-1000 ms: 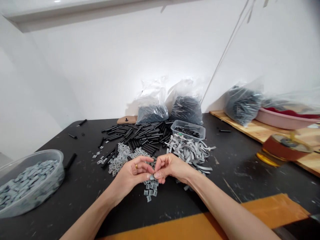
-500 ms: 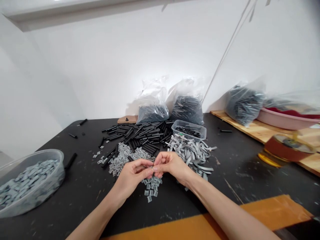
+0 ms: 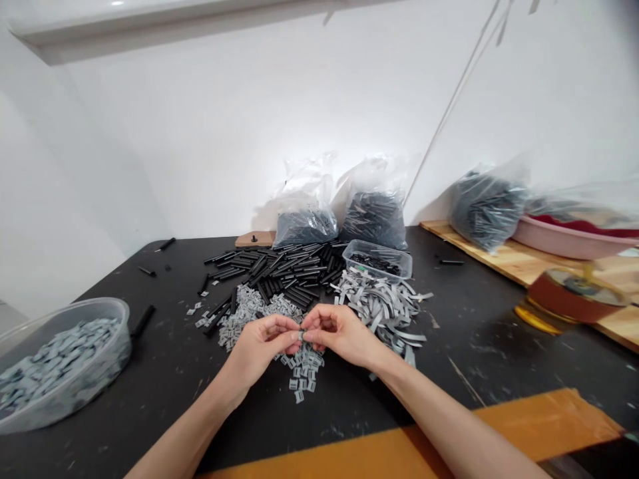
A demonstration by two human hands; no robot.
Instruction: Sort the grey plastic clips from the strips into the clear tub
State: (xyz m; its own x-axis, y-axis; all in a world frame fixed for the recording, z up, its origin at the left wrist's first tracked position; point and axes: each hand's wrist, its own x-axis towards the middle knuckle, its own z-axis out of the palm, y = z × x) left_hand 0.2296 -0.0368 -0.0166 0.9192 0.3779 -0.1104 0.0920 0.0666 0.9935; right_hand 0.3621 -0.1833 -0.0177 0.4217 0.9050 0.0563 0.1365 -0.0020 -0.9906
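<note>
Left hand point(image 3: 259, 346) and right hand point(image 3: 339, 334) closed, fingertips pinching from opposite sides one small grey plastic piece point(image 3: 301, 336), held just above loose grey pieces point(image 3: 301, 372) on the black surface point(image 3: 349, 412). Even, two-sided pinch suits it; exact contact partly hidden by fingers.

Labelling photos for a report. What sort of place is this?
Likely a small manual assembly workroom: a scuffed black table holds loose heaps of thin black plastic tubes and small grey pieces, with clear plastic bags of black parts behind and a clear plastic tub of grey pieces.
</note>
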